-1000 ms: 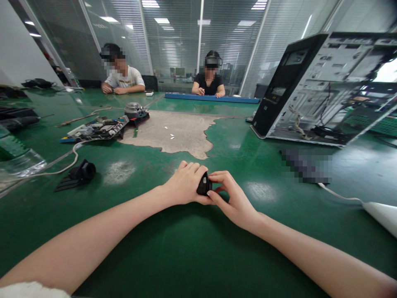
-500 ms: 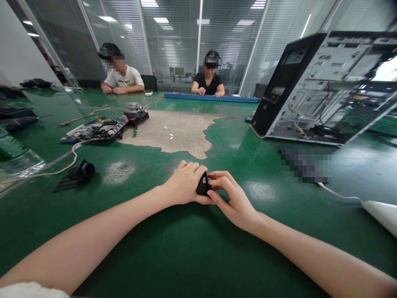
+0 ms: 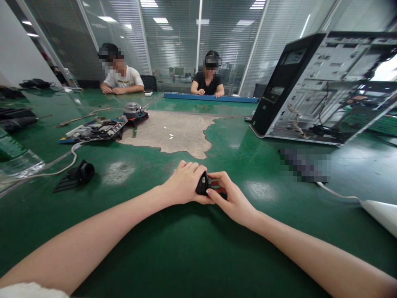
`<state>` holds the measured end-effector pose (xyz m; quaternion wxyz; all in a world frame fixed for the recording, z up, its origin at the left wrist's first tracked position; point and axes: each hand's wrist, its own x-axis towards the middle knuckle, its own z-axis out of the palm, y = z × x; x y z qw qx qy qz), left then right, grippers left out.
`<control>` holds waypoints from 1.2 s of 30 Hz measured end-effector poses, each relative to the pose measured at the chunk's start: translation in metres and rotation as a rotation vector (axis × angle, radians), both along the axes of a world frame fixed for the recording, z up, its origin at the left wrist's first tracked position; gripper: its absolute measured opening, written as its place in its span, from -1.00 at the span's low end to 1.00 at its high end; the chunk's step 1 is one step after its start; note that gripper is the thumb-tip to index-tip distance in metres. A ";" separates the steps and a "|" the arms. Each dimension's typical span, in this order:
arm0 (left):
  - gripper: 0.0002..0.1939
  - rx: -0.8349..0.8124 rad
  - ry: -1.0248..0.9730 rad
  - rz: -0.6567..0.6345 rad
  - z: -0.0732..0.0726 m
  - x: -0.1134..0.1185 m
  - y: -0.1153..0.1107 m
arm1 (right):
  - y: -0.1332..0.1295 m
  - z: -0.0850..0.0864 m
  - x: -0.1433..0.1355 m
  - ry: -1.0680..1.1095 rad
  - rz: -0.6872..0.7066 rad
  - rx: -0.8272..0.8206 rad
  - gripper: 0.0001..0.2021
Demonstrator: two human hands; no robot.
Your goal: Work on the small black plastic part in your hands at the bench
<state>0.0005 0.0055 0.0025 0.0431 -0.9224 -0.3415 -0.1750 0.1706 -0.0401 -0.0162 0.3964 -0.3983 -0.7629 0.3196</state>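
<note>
- Black and small, the gadget (image 3: pixel 203 184) is between the two hands, near the middle of the green table (image 3: pixel 173 256)'s near part; whether it touches the table I cannot tell.
- The left hand (image 3: pixel 185 182) grasps the gadget from its left side, fingers curled over the top and thumb beneath.
- The right hand (image 3: pixel 233 198) pinches the gadget's right side between thumb and fingertips.
- Beyond the hands, a bare brown patch (image 3: pixel 180 130) with a ragged edge shows in the tabletop, with small white scraps (image 3: pixel 171 136) on it.
- To the left are a black plastic part (image 3: pixel 81 174), a white cable (image 3: pixel 70 163), a circuit board (image 3: pixel 99 129) and a clear bottle (image 3: pixel 20 155).
- To the right, an open computer case (image 3: pixel 310 91) leans at an angle, with a blurred dark item (image 3: pixel 302 165) nearer.
- Across the table, two people sit, one in a white shirt (image 3: pixel 125 78), one in a black shirt (image 3: pixel 209 84), behind a long blue bar (image 3: pixel 211 97).
</note>
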 end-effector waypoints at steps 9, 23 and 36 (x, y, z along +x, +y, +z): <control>-0.34 0.006 0.000 0.002 0.001 0.000 -0.001 | -0.002 0.003 0.000 -0.050 -0.029 0.189 -0.82; -0.33 0.002 0.011 0.007 0.000 0.000 0.000 | -0.001 0.001 0.000 -0.029 -0.025 0.125 -0.73; -0.32 0.015 0.008 0.003 0.000 0.000 0.000 | 0.000 0.000 0.000 -0.039 -0.011 0.046 -0.68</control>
